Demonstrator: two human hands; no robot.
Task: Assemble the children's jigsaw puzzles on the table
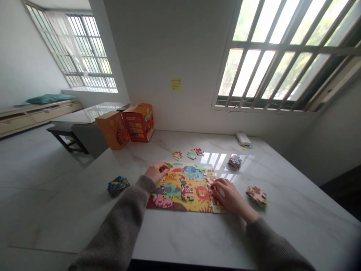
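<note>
Head view: our left hand (156,173) and right hand (227,194) curl at the puzzle (176,186) between them, maybe steadying it; pinching, we can't tell.

Bright animal jigsaw puzzle (196,182), largely assembled, flat on the white marbled table (180,235), red-barn piece (187,192) on top

Two hands (156,173) (229,195); one puzzle (175,180); three thick piece stacks (117,186) (234,161) (256,196); two boxes (113,130) (139,124); two windows (90,49) (278,60).
</note>
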